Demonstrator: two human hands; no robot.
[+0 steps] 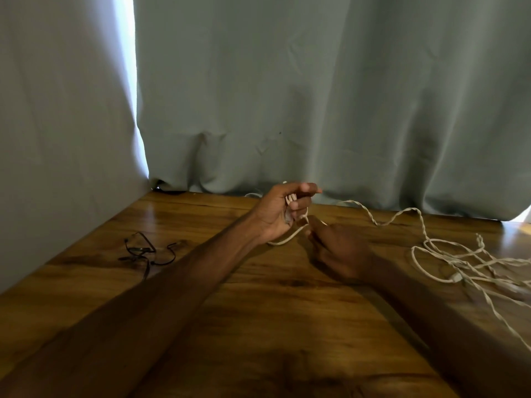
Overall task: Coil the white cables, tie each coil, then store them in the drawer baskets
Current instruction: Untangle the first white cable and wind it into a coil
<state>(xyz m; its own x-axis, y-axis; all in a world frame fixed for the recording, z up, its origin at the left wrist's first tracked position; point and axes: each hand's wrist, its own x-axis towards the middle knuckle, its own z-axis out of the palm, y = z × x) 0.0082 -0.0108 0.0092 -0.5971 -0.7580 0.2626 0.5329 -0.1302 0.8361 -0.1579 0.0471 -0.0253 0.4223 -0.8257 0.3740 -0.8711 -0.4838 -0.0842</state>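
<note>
Left hand is up off the table near its far edge, palm facing right. Its lower fingers are curled round several turns of white cable; forefinger and thumb stick out to the right. The bundle in the fist stands roughly upright, with a bit of cable poking out above the hand. One slack loop drops from the fist, touches the wood and climbs back to the other hand's fingertips.

Right hand is low over the table, just right of the left and nearer the camera. Its back faces the camera and its fingers are partly curled, pointing up-left at the strand. The fingertips meet the cable, but I can't tell whether they pinch or only touch it: too dark and blurred.

From the hands the free run heads right, wavy and twisted, long axis roughly parallel to the table's back edge. It then bends toward the camera into a loose tangle on the right side of the table. The tangle's strands lie mostly left-right and leave the frame at the right edge; one trails toward the near right corner. Small pale connector sits in the tangle.

Glasses, dark frame, lie on the wood left of the left forearm, well apart from the cable. Grey-green curtain hangs behind, hem at the table's back edge.
</note>
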